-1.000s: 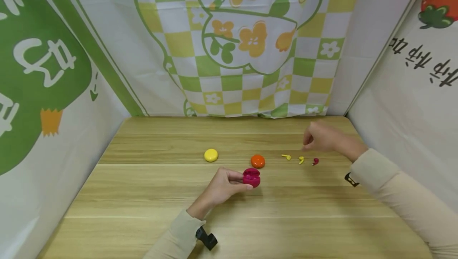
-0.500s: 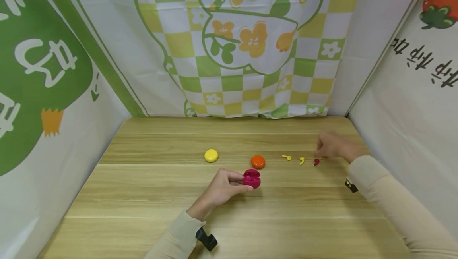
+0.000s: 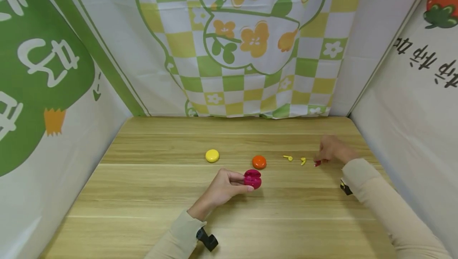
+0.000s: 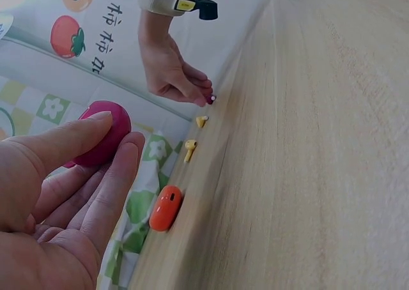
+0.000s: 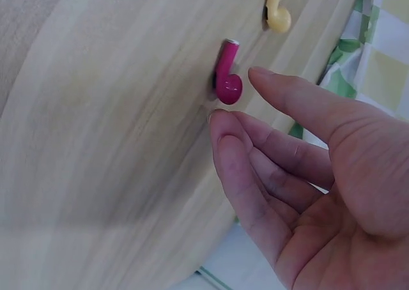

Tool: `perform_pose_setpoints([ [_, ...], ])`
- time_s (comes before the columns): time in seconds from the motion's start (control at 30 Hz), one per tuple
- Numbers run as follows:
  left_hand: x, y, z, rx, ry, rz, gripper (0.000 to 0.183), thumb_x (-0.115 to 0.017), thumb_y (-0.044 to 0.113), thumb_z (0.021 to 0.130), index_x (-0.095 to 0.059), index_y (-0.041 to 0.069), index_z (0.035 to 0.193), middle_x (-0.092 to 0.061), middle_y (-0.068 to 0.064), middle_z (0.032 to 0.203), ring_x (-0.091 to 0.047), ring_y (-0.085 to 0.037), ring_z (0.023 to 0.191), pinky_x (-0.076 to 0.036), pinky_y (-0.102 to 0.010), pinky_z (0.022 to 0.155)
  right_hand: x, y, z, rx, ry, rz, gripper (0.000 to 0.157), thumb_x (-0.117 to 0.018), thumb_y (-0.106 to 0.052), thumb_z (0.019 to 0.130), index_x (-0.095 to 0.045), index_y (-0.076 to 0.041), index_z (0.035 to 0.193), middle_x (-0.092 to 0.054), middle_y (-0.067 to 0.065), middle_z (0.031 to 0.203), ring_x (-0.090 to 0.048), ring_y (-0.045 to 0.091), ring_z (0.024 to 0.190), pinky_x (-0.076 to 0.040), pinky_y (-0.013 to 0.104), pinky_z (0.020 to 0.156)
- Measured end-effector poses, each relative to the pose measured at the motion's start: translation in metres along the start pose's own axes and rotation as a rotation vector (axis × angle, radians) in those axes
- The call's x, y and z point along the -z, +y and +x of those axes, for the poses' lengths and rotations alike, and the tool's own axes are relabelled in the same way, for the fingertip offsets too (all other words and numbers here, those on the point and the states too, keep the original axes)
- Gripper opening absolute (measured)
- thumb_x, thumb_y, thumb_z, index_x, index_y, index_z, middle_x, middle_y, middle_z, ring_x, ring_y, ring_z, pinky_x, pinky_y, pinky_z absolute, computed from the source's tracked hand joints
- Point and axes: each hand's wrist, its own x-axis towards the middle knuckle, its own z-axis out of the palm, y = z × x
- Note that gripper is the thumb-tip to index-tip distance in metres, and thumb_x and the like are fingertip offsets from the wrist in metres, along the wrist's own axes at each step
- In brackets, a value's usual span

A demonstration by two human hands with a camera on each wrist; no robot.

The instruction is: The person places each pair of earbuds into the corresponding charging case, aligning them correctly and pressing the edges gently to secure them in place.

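My left hand (image 3: 222, 187) holds a magenta earbud case (image 3: 252, 182) above the front part of the table, its lid raised. In the left wrist view, thumb and fingers grip the round case (image 4: 110, 140) from both sides. Over at the right, my right hand (image 3: 333, 148) reaches down to a magenta earbud (image 5: 228, 79) lying on the table. Thumb and forefinger stand apart at the earbud's rounded end, with a gap between them in the right wrist view. Beside it lie two yellow earbuds, one nearer (image 3: 303, 161) and one further left (image 3: 289, 158).
A closed orange case (image 3: 259, 162) sits just behind the magenta case. Further left is a closed yellow case (image 3: 212, 155). Printed cloth (image 3: 232, 80) hangs at the wooden table's (image 3: 161, 195) back edge, with more cloth walls at both sides.
My right hand has moved right and down to the magenta earbud, its fingers now partly covering it in the head view. The left hand keeps the open magenta case nearly still.
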Motion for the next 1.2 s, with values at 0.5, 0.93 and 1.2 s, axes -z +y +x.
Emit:
perform_pose_setpoints([
  [0.5,0.000,-0.001,0.001,0.009,0.000,-0.007,0.025,-0.088,0.018,0.087,-0.083,0.004,0.108,-0.083,-0.013,0.101,-0.080,-0.037,0.093,-0.066,-0.043,0.082,-0.006,0.002,0.005,-0.055,-0.018,0.024,0.029,-0.081,-0.014,0.081,-0.067,-0.009,0.056,-0.064,-0.004,0.050,-0.055,0.006,0.047,-0.045,0.020,0.050],
  [0.93,0.000,-0.002,0.002,0.009,0.002,-0.004,0.025,-0.089,0.019,0.087,-0.083,0.005,0.107,-0.083,-0.012,0.100,-0.080,-0.036,0.092,-0.066,-0.042,0.082,0.003,0.004,0.000,0.048,0.028,0.030,0.018,-0.084,-0.016,0.081,-0.078,-0.010,0.065,-0.067,-0.007,0.054,-0.053,0.005,0.051,-0.044,0.021,0.050],
  [1.2,0.000,-0.002,0.002,0.006,0.000,-0.007,0.025,-0.088,0.018,0.087,-0.083,0.005,0.108,-0.083,-0.013,0.100,-0.080,-0.036,0.093,-0.066,-0.043,0.083,0.015,-0.006,-0.005,0.149,0.098,0.047,0.012,-0.078,-0.016,0.088,-0.081,-0.013,0.077,-0.075,-0.005,0.072,-0.059,0.010,0.068,-0.049,0.026,0.064],
])
